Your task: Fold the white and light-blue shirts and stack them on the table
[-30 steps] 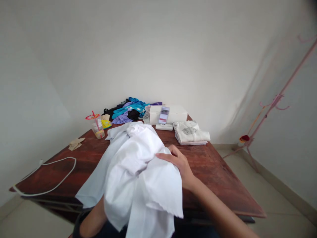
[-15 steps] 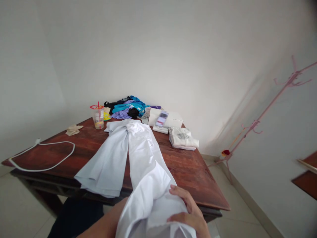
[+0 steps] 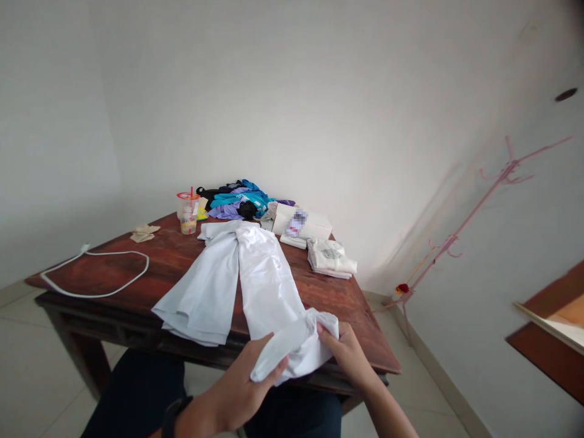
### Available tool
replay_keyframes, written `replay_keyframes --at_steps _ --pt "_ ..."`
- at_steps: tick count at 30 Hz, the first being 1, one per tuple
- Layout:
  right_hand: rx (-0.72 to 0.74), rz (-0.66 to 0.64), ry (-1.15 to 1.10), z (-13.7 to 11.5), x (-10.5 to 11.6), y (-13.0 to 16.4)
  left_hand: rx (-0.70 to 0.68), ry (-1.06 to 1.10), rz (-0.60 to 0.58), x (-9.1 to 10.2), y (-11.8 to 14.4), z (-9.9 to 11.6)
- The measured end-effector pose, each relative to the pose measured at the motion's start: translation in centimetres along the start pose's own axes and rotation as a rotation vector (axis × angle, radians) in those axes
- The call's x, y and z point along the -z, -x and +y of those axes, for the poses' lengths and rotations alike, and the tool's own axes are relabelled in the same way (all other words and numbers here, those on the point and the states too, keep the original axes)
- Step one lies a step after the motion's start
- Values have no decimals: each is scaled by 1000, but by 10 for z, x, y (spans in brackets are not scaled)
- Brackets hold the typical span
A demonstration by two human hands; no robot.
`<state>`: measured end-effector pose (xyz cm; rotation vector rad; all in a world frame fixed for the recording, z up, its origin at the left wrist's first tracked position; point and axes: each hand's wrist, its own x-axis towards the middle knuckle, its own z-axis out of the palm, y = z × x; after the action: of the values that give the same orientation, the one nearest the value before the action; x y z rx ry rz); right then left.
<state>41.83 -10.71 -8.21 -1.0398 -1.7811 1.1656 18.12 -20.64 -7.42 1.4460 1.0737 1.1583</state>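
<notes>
White trousers lie lengthwise on the wooden table, waist end away from me and legs spread toward me. The right-hand leg's end is bunched up at the table's front edge. My left hand, with a dark band at the wrist, is closed around the left side of that leg's hem, thumb on top. On the hem's other side my right hand pinches the fabric between thumb and fingers; some fingertips are hidden by the cloth. The other leg lies flat, its hem overhanging the edge.
A pile of blue, purple and black clothes sits at the back. A plastic cup with a straw, a crumpled tissue and a white cable are at left. Behind right are a white box and folded clothes. A pink coat rack leans right.
My left hand has come out from under the cloth into view, now gripping the hem. My right hand has gone from spread over the fabric to pinching it; the leg end has moved forward.
</notes>
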Motion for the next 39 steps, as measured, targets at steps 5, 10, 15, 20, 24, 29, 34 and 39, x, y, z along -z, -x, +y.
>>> replay_keyframes --at_steps 5,10,15,20,24,29,34,39 --pt "-83 85 21 8 -1 -18 371 520 117 5 -24 -7" --pt "57 227 186 20 -18 -59 596 785 144 17 -50 -23" --pt "94 229 283 36 -24 -100 342 569 195 16 -50 -52" --pt "30 166 430 59 -30 -122 -37 -1 285 3 -31 -84" --pt "-6 175 446 71 -32 -123 -262 -719 294 7 -18 -76" --pt "23 252 403 70 -29 -119 -434 -1151 -168 41 -36 -51" --pt "8 179 397 70 -24 -120 -466 -1210 -323 68 -73 -66" --pt "277 80 531 68 1 -104 -438 -1126 -285 73 -82 -89"
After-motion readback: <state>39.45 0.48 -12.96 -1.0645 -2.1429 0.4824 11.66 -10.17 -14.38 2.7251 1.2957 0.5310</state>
